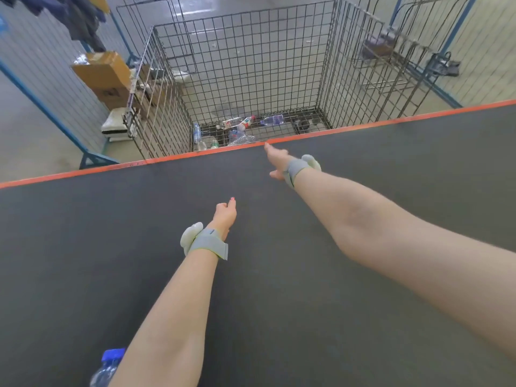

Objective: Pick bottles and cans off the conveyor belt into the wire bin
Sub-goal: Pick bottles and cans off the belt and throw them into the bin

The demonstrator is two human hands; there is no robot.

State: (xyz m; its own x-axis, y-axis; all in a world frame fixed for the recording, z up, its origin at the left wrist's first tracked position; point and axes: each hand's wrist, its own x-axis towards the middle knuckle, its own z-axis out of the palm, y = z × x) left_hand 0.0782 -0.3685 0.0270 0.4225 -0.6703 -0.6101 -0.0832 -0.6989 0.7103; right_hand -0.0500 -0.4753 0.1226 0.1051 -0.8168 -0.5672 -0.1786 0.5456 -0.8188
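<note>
Dark grey conveyor belt [279, 275] runs under both my arms, its orange edge against the wire bin [251, 79], where several plastic bottles [243, 125] lie on the floor. My right hand [276, 160] reaches to that edge, fingers spread and empty, while my left hand [224, 216] looks loosely curled around nothing, though blurred. A blue-capped bottle [107, 367] lies on the belt beside my left forearm.

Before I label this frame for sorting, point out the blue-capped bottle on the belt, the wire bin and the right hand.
blue-capped bottle [107, 367], head view, on its clear shoulder.
wire bin [251, 51], head view, on its far mesh wall.
right hand [277, 160], head view, on the back of the hand.
</note>
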